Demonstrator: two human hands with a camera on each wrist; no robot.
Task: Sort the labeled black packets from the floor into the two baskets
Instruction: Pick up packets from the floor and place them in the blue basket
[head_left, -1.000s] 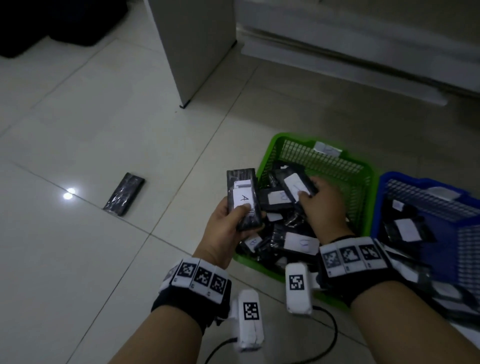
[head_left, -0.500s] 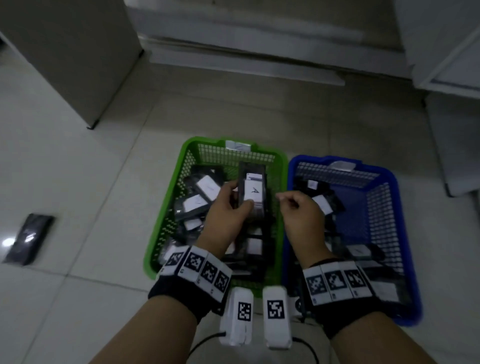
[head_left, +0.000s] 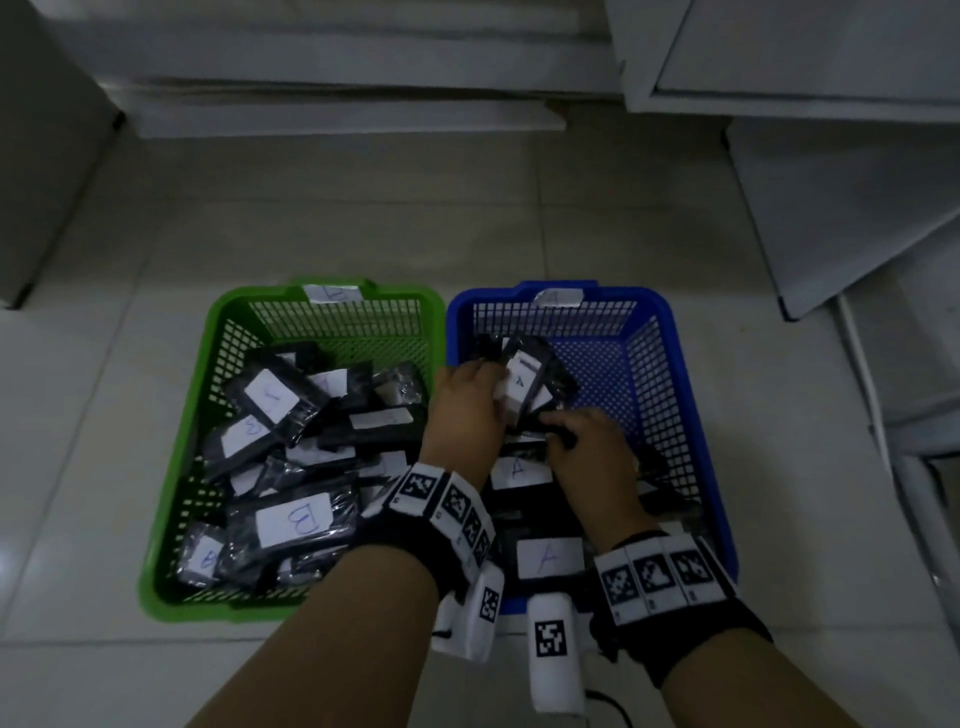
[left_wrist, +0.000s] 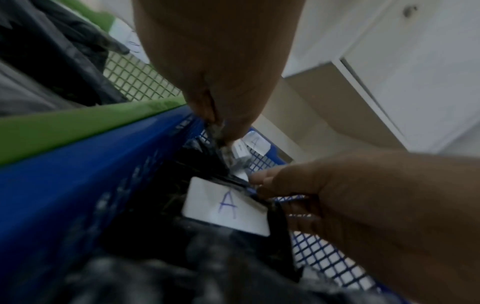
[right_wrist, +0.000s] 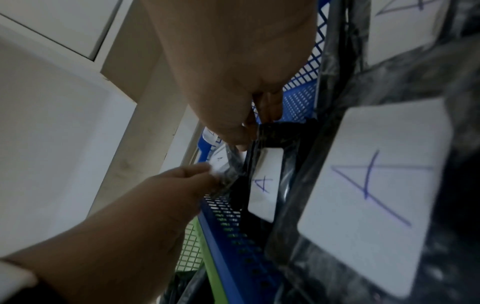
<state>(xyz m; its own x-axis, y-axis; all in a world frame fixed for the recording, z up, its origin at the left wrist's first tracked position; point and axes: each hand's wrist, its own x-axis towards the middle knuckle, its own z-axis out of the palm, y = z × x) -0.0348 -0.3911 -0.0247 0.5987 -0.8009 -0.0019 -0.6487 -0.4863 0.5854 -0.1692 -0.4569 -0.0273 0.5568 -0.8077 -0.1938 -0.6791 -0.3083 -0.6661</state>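
Note:
My left hand (head_left: 496, 391) pinches a black packet labeled A (head_left: 522, 383) and holds it tilted, low over the blue basket (head_left: 670, 364). In the left wrist view the left fingertips (left_wrist: 221, 131) nip that packet's edge. My right hand (head_left: 557, 427) is just beside it inside the blue basket, fingers curled on the edge of another black packet (right_wrist: 275, 131) with an A label (right_wrist: 265, 181). The green basket (head_left: 218, 332) on the left holds several black packets with B labels (head_left: 293, 519).
The two baskets stand side by side on a pale tiled floor (head_left: 363, 218). White cabinet panels (head_left: 831, 182) rise at the right and a grey panel (head_left: 36, 156) at the far left. A white step (head_left: 337, 109) runs behind the baskets.
The view swung right, so the lone packet on the floor has left the frame. My left hand carried the A packet from over the green basket to the blue one. The right hand reached in beside it.

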